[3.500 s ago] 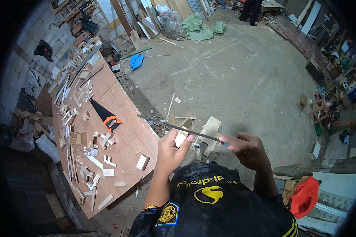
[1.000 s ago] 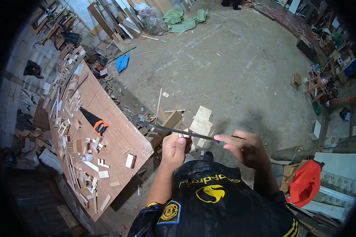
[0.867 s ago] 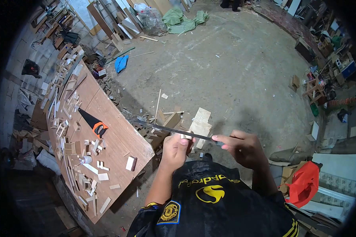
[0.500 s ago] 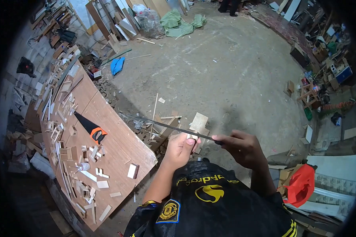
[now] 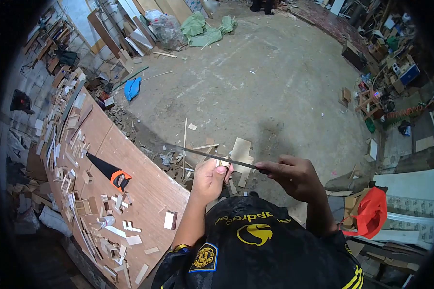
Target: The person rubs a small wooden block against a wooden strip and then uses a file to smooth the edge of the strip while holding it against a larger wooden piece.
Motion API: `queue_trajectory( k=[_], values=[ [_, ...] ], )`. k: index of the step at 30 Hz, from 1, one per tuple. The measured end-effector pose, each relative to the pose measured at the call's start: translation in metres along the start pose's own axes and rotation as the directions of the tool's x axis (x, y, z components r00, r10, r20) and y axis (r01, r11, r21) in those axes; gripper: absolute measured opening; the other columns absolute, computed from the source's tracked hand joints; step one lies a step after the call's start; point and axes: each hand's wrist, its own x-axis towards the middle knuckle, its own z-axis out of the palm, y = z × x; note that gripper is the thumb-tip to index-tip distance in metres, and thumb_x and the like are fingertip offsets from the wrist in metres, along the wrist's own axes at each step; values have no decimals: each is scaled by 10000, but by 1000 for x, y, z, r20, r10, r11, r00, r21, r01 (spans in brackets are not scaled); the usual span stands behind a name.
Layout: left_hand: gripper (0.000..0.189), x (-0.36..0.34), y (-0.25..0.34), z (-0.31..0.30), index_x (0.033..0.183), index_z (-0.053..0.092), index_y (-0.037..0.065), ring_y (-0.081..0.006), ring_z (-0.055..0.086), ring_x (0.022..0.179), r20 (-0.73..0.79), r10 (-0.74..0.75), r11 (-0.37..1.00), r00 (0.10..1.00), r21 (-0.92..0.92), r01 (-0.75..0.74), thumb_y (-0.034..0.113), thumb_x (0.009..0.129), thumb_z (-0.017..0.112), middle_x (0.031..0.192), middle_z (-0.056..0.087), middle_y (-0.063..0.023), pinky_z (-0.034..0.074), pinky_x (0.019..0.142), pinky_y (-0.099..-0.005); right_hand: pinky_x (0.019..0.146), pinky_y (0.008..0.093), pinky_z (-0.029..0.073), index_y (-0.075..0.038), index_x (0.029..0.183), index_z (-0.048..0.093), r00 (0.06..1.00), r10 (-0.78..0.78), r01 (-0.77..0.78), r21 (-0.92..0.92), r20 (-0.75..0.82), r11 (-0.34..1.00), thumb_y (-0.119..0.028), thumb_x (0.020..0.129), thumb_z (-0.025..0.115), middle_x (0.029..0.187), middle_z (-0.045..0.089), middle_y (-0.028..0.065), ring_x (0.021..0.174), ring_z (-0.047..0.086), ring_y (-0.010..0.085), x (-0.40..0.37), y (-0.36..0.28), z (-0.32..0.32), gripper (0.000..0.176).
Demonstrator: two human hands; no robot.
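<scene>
Two hands are busy: the left hand (image 5: 208, 182) clasps a small wooden piece (image 5: 223, 164) — partly hidden by thumb and tool — while the right hand (image 5: 298, 177) grips a long dark tool (image 5: 212, 156) crossing it, handle mostly covered, contact unclear, far tip hard to make out.

Head-worn fisheye view, facing forward and down, close above shirt (image 5: 284, 253)

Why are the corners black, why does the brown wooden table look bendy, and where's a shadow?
Head view: a wide, fisheye-like lens probably makes the black corners and bows the brown wooden table; head view: a soft shadow darkens the grey floor beyond the bare right hand.
</scene>
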Motion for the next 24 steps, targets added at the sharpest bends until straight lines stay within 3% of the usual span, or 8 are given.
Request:
queue_trajectory(
  k=[1, 10, 13, 17, 18, 19, 22, 24],
  values=[
    [434, 2, -1, -2, 894, 619, 5, -101, 518, 547, 2, -6, 1000, 1000, -3, 6, 380, 1058, 474, 620, 556, -23, 427, 533, -265, 544, 329, 469, -160, 1229, 713, 1000, -16, 16, -1, 3, 1000, -17, 839, 721, 729, 639, 75, 611, 624, 192, 1, -2, -2, 415],
    [363, 9, -7, 7, 861, 592, 18, -115, 534, 580, 146, -8, 999, 989, -37, 14, 305, 1058, 490, 641, 559, -25, 443, 560, -279, 541, 339, 468, -167, 1227, 715, 999, 33, -35, -84, -36, 996, -38, 837, 729, 736, 640, 76, 594, 614, 202, -6, -6, -3, 412],
    [411, 7, -7, 6, 832, 570, 27, -122, 524, 564, 138, -35, 998, 990, -55, 43, 334, 1073, 443, 626, 535, -24, 434, 557, -280, 535, 339, 460, -175, 1226, 718, 998, 48, -51, -98, -30, 994, -38, 832, 734, 725, 630, 73, 588, 607, 201, -13, -6, -9, 417],
    [445, 12, -5, 18, 837, 564, 20, -107, 513, 558, 172, 41, 999, 984, -29, -36, 381, 1069, 446, 640, 536, -16, 420, 541, -271, 527, 340, 452, -187, 1221, 722, 995, 53, -62, -97, -87, 993, -64, 828, 744, 713, 618, 71, 578, 596, 201, -13, -7, -3, 413],
    [440, 6, -8, 21, 886, 580, 23, -85, 494, 560, 115, -94, 974, 989, -197, 116, 400, 1067, 443, 665, 541, -5, 411, 535, -253, 526, 341, 451, -190, 1220, 723, 995, 46, -56, -108, -94, 993, -70, 827, 748, 711, 616, 70, 576, 593, 203, -16, -6, -7, 412],
    [438, 4, -9, 17, 933, 590, 12, -71, 480, 563, 137, -125, 921, 983, -353, 167, 399, 1069, 437, 682, 544, -1, 404, 527, -237, 525, 342, 449, -193, 1218, 724, 995, 43, -53, -113, -95, 992, -75, 825, 751, 708, 614, 70, 574, 590, 204, -19, -6, -8, 411],
    [473, 0, -5, 25, 935, 592, -5, -74, 478, 555, 146, -109, 966, 983, -219, 139, 425, 1065, 440, 668, 529, -4, 395, 513, -235, 524, 347, 448, -192, 1217, 723, 994, 37, -45, -79, -105, 996, -68, 827, 751, 709, 611, 66, 570, 586, 213, -27, -5, -9, 410],
    [498, 3, -5, 36, 922, 584, -12, -74, 479, 556, 250, 53, 997, 967, -63, -38, 442, 1063, 437, 662, 524, -6, 386, 505, -229, 525, 339, 446, -183, 1217, 723, 994, 52, -65, -137, -99, 988, -51, 829, 744, 719, 615, 72, 576, 590, 204, -28, -4, -9, 410]
  ],
)
